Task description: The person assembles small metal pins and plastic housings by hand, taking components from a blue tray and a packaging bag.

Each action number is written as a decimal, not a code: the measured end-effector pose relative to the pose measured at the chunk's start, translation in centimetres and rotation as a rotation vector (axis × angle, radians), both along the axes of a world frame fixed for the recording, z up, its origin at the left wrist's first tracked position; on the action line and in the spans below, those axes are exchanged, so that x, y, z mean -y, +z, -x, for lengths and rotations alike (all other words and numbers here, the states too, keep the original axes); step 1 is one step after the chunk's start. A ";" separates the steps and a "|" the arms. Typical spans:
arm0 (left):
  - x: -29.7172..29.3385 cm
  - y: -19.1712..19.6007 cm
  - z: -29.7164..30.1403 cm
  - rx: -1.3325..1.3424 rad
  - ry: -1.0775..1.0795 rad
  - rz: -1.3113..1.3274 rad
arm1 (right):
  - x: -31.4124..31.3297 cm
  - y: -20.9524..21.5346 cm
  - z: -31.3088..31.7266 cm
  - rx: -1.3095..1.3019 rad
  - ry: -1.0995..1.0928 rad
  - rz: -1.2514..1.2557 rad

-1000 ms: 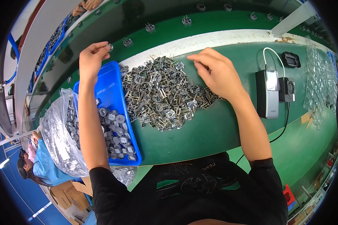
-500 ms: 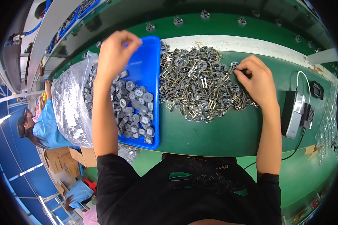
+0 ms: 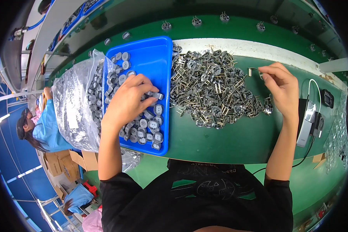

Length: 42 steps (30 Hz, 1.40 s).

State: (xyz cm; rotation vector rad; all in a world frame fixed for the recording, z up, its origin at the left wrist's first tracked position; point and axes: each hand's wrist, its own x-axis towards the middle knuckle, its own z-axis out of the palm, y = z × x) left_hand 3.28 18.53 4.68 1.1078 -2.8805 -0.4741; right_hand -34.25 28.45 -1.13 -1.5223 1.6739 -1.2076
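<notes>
Over the blue tray (image 3: 152,50), my left hand (image 3: 129,98) is closed, its thumb and fingertips pinching a small grey plastic cap (image 3: 157,95). Many similar rounded grey caps lie around and below it in the tray. My right hand (image 3: 281,83) is raised at the right edge of a pile of small round parts with metal pins (image 3: 212,87). Between its thumb and forefinger is one such pinned part (image 3: 260,74), its pins pointing left. The fingers hide most of that part.
A clear plastic bag (image 3: 71,110) of grey caps adjoins the tray's left side. Beyond the white ledge (image 3: 243,48), spaced round parts sit on a green strip (image 3: 197,21). At right are a grey-black device (image 3: 307,120) with cables and bubble wrap (image 3: 336,131). A co-worker in blue (image 3: 52,127) is at far left.
My left hand has come down into the tray from above its far side and now pinches a grey cap. My right hand has moved right, off the pile, with a pinned part.
</notes>
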 end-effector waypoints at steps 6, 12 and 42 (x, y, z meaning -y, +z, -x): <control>-0.3 0.1 1.9 -0.405 0.346 -0.341 | 0.3 0.4 -1.2 -0.007 -0.020 0.057; -1.8 -0.4 8.1 -0.786 0.427 -1.085 | 0.8 -0.7 -1.2 -0.262 -0.072 0.195; -3.9 -1.9 13.8 -0.876 0.413 -1.178 | -1.1 1.5 -5.1 -0.363 0.141 0.459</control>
